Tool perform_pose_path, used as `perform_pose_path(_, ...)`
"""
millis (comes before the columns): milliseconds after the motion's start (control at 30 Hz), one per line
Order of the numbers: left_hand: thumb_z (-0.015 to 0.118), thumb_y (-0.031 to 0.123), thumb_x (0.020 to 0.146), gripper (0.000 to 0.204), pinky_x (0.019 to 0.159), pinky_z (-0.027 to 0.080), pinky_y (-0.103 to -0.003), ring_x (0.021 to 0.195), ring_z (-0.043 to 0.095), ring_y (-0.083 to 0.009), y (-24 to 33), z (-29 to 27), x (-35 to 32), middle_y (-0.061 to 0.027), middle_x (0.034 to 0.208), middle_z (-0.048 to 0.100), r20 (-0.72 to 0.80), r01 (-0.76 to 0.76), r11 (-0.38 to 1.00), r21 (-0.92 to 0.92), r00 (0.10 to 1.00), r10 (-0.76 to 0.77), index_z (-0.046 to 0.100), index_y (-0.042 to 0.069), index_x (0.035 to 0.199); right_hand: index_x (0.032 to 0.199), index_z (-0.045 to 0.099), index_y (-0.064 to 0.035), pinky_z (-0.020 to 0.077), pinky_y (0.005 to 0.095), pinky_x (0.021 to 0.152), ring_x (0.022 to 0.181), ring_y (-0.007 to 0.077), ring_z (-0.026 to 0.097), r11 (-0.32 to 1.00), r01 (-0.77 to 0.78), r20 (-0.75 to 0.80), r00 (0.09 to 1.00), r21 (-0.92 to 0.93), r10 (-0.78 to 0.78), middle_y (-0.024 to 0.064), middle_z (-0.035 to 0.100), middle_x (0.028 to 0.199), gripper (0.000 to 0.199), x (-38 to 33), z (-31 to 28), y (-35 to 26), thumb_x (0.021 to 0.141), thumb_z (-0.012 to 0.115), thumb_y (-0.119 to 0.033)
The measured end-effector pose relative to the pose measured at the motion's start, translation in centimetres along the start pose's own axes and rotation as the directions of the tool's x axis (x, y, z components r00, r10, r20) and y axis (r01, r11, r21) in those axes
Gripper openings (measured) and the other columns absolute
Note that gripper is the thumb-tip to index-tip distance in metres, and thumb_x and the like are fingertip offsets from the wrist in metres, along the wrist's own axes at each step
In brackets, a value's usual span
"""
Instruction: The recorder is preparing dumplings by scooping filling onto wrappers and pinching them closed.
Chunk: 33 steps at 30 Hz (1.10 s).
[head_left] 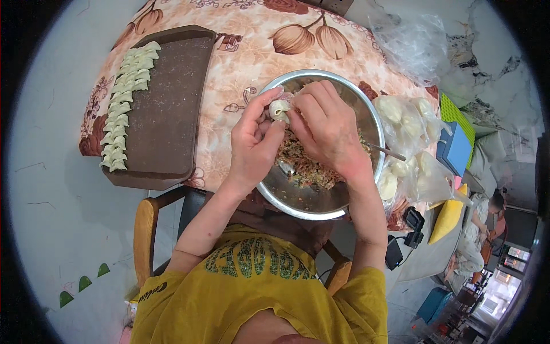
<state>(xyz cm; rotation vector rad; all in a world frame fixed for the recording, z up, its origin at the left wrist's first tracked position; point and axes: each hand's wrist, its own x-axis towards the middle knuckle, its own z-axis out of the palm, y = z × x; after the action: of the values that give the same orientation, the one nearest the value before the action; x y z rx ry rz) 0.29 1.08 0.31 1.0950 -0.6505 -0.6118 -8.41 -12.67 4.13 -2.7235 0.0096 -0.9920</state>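
Over a wide steel bowl [321, 209], my two hands meet around a small pale dumpling [279, 109]. My left hand [255, 135] cups it from the left, thumb and fingers closed about it. From the right, my right hand [326, 123] pinches its edge; its fingertips are partly hidden behind the knuckles. Below them the bowl holds a chopped meat and vegetable filling [309, 166]. A metal utensil handle [388, 151] sticks out over the bowl's right rim. To the left lies a brown tray [166, 103] with a long row of folded dumplings [121, 109] along its left side.
A flowered cloth [235, 51] covers the table. Plastic bags of pale dough pieces [401, 117] lie right of the bowl, near a blue box [452, 149]. A crumpled clear bag [415, 46] sits at the far right. A wooden chair armrest [146, 241] stands beside me; another person [475, 235] sits at far right.
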Motion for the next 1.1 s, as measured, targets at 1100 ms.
perform_pose_path(1100,0.054,-0.006,0.095,0.044,0.06,0.033,-0.014,0.07,0.04,0.0029,0.2,-0.34,-0.24,0.0088,0.089,0.053,-0.009,0.057,0.998,0.012,0.998,-0.057,0.058,0.001,0.138,0.086,0.06,-0.0025,0.0505,0.0395,0.068,0.08,0.0312,0.061,0.99,0.058,-0.092,0.995,0.132,-0.046,0.0109,0.059,0.088,0.016,0.24,-0.2,-0.39,0.075,0.073,-0.002)
